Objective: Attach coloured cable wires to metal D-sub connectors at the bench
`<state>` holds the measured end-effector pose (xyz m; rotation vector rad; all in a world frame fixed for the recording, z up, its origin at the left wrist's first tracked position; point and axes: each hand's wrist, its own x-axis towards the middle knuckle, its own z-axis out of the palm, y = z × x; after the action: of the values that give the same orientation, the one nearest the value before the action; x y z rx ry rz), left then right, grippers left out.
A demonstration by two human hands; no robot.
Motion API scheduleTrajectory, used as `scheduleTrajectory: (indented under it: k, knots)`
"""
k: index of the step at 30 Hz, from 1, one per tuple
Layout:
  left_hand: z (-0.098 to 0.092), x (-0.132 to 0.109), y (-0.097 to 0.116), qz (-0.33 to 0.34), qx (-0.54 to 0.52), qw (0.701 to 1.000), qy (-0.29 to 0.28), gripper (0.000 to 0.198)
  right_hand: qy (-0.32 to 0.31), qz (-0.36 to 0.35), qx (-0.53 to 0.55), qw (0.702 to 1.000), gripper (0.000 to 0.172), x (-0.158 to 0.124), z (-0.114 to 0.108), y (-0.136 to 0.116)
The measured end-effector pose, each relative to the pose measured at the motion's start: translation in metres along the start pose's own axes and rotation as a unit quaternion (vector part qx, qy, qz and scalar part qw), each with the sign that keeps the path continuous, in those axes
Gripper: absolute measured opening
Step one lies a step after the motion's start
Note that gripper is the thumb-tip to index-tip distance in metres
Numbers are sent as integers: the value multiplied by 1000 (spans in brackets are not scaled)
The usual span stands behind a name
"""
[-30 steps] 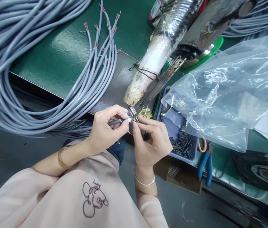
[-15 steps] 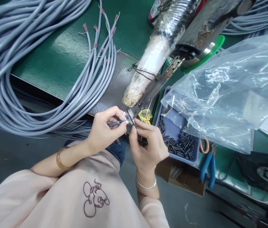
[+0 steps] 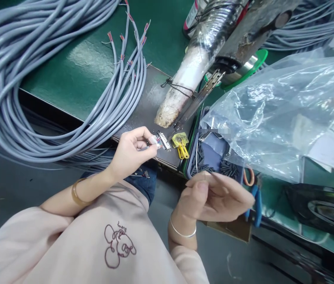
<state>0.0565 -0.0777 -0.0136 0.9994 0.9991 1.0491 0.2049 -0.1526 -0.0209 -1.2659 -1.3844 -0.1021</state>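
Observation:
My left hand (image 3: 133, 152) pinches the stripped end of a grey cable, whose coloured wires meet a small metal connector (image 3: 164, 140) at the bench edge. A little yellow clip (image 3: 181, 143) lies just right of the connector. My right hand (image 3: 214, 196) hovers lower right, over the blue tray (image 3: 217, 146) of small black tubes, fingers loosely stretched, thumb near forefinger; whether anything is pinched I cannot make out. A long wrapped tool (image 3: 190, 75) with a metal arm points down at the connector.
Thick coils of grey cable (image 3: 36, 79) cover the green bench at left, several stripped ends fanning out. A large clear plastic bag (image 3: 282, 110) lies right. Blue-handled pliers (image 3: 255, 201) rest beside the tray. A cardboard box (image 3: 228, 228) sits under the bench edge.
My right hand has left the connector and moved down and right, over the tray of black tubes. My left hand stays pinching the cable end at the connector.

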Motion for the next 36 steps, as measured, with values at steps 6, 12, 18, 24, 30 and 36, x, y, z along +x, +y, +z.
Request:
scheduleTrajectory:
  k: [6, 12, 18, 24, 30, 36]
  knots:
    - [2, 3, 1, 5, -14, 1000, 1, 14, -72, -9, -67, 995, 20, 0, 11, 1]
    - [4, 1, 2, 63, 37, 997, 12, 10, -114, -29, -79, 990, 16, 8, 20, 1]
    - [5, -1, 7, 110, 74, 991, 16, 9, -109, -41, -88, 989, 17, 12, 20, -3]
    - [4, 0, 7, 100, 69, 992, 14, 9, -100, -32, -71, 992, 19, 10, 19, -2]
    - [2, 1, 6, 80, 62, 995, 1, 10, -116, -35, -70, 990, 18, 8, 17, -1]
    - [4, 0, 4, 68, 69, 995, 0, 11, -125, -58, -106, 985, 19, 11, 18, 0]
